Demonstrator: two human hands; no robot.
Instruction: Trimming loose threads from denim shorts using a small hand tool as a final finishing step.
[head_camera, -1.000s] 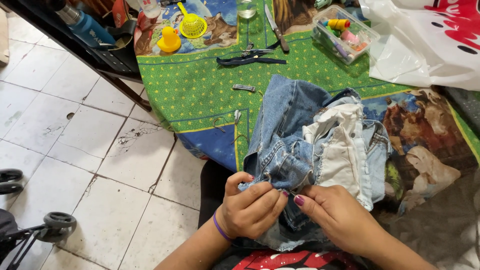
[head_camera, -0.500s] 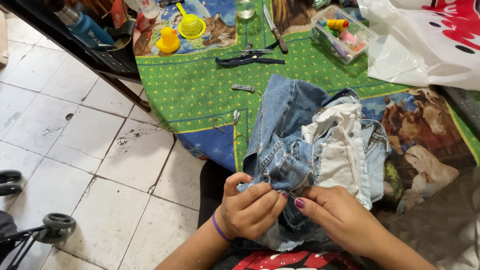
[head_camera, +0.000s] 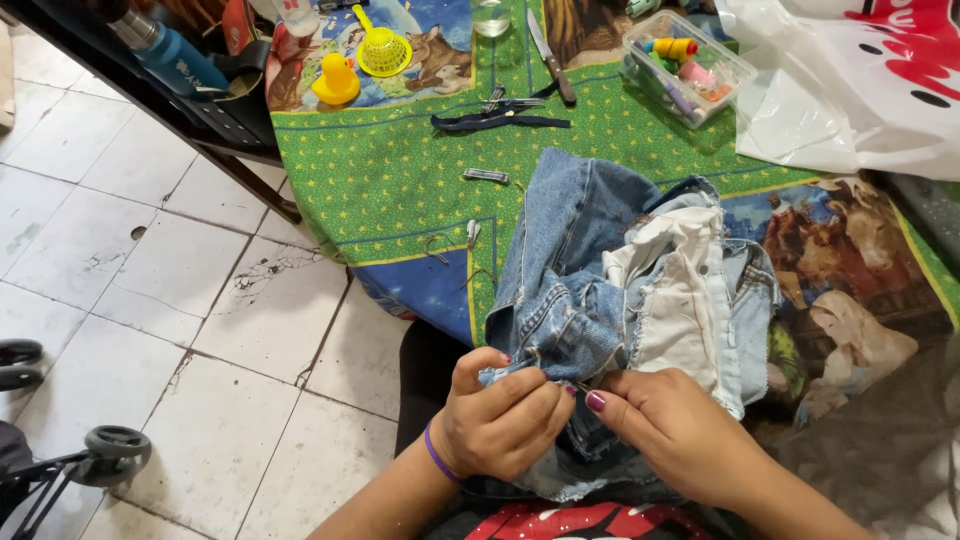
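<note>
A pair of blue denim jeans (head_camera: 590, 260), turned partly inside out with its white pocket lining showing, lies bunched at the edge of a table and hangs into my lap. My left hand (head_camera: 500, 420) pinches the denim edge near the waistband, thumb on top. My right hand (head_camera: 670, 430) grips the same fold from the right, fingertips touching the left hand's. What sits between the fingertips is too small to make out.
The table carries a green patterned cloth (head_camera: 390, 180). On it lie dark scissors (head_camera: 500, 120), a knife (head_camera: 550, 60), a clear box of thread spools (head_camera: 685, 65), a yellow duck (head_camera: 335, 80), a yellow strainer (head_camera: 383, 50) and a white plastic bag (head_camera: 860, 80). Tiled floor and stroller wheels (head_camera: 110, 450) are at left.
Both hands stay pinched on the denim fold; only small finger shifts. The view has barely moved.
</note>
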